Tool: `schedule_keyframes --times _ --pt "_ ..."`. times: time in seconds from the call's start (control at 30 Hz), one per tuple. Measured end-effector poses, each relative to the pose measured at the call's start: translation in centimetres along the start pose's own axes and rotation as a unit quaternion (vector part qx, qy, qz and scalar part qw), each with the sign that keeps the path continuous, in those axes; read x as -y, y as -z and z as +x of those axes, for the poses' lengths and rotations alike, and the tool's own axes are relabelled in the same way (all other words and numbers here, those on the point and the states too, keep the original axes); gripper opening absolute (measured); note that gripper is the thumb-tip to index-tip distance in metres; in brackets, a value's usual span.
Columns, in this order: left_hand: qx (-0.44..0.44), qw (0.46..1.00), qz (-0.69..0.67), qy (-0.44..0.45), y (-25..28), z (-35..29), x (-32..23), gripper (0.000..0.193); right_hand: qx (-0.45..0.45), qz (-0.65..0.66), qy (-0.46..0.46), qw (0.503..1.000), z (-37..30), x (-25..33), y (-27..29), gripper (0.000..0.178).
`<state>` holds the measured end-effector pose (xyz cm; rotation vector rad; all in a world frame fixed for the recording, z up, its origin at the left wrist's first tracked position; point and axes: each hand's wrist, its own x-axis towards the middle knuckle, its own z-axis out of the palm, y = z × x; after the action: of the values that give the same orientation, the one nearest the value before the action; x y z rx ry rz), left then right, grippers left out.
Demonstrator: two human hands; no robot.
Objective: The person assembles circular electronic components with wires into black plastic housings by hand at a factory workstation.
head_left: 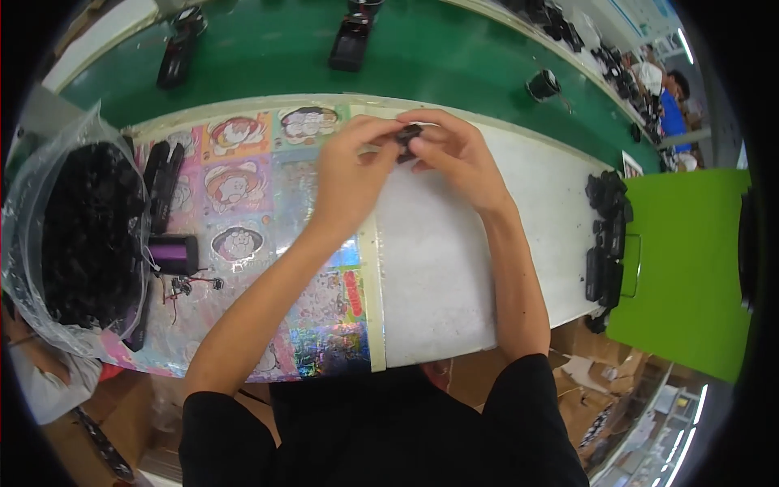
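Observation:
Both my hands meet over the far part of the white worktop [434, 284], closed around a small black plastic part [408, 140]. My left hand [355, 166] pinches it from the left, fingertips at its edge. My right hand [456, 158] grips it from the right, with the thumb pressed on its face. Fingers cover much of the part, so its exact kind cannot be made out. To the left, a purple cylindrical cell [174, 255] in a black holder lies near small circuit boards with red wires [180, 287].
A clear plastic bag [89, 235] full of black parts stands at the left, beside long black housings [165, 183]. Black parts [606, 243] line the right edge by a green panel [690, 268]. Beyond runs a green belt [438, 57] carrying black devices [350, 42]. People sit farther off.

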<state>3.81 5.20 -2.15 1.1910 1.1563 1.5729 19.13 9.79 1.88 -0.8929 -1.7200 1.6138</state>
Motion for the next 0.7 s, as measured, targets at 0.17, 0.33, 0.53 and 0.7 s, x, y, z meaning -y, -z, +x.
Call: schedule_keyframes --times 0.17,0.33,0.53,0.7 --pt "-0.030 0.999 0.002 -0.034 0.2 0.2 -0.1 0.023 -0.166 0.023 -0.013 0.986 0.6 -0.3 0.1 0.024" --pt "0.010 0.999 0.004 -0.047 -0.5 0.4 0.0 0.014 -0.451 -0.019 0.052 0.891 1.3 -2.1 13.5 0.016" --pt "0.014 0.999 -0.012 -0.040 -0.5 0.6 0.3 0.015 -0.565 -0.187 -0.017 0.803 3.8 -6.2 23.1 0.065" --pt "0.029 0.999 -0.003 -0.041 -0.1 0.4 0.1 0.016 -0.535 -0.444 -0.096 0.713 6.0 -5.8 24.0 0.089"
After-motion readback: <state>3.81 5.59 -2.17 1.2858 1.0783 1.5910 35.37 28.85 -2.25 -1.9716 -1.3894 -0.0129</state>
